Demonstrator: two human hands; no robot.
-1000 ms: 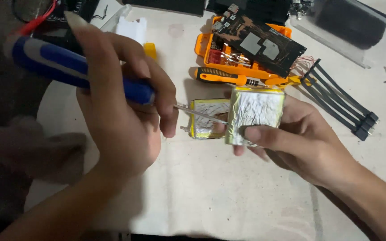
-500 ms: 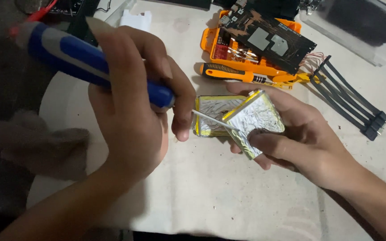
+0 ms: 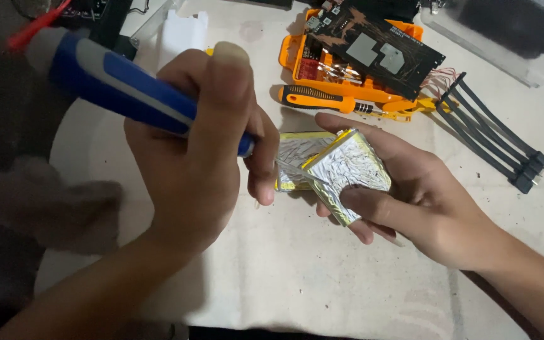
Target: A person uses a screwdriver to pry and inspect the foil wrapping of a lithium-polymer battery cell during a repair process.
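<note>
Hands close together: left (image 3: 203, 157) fisted around blue screwdriver (image 3: 121, 94), right (image 3: 410, 189) pinching tilted silver foil pack (image 3: 351, 170)

Premises: an electronics repair workbench. The counter (image 3: 322, 283) is covered by a pale work mat. At its far edge sits an orange parts tray (image 3: 347, 82) carrying a dark circuit board (image 3: 373, 47); an orange-handled screwdriver (image 3: 322, 99) lies against the tray, with black cable straps (image 3: 492, 135) just right of it.
</note>
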